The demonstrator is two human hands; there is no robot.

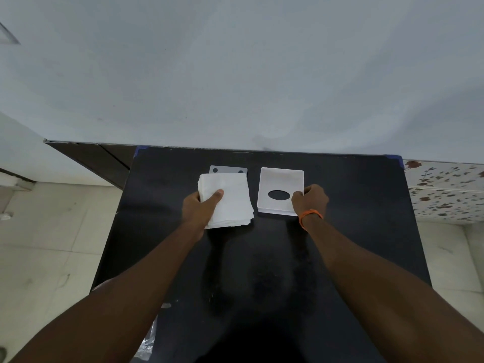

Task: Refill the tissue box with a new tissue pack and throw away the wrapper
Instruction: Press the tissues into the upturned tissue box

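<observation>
A thick stack of white tissues (230,200) is gripped at its left edge by my left hand (200,206), thumb on top, just above the black table (353,205). The white square tissue box (281,182) lies upside down to its right, open side up, with a dark oval slot in its floor. My right hand (310,200) pinches the box's near right corner. A grey flat base panel (227,170) with two dark dots peeks out behind the tissues. A crumpled clear plastic wrapper (149,341) hangs at the table's near left edge.
The table stands against a pale wall. Tiled floor lies to the left and right. A patterned ledge (445,189) runs at the right. An orange band (310,214) is on my right wrist.
</observation>
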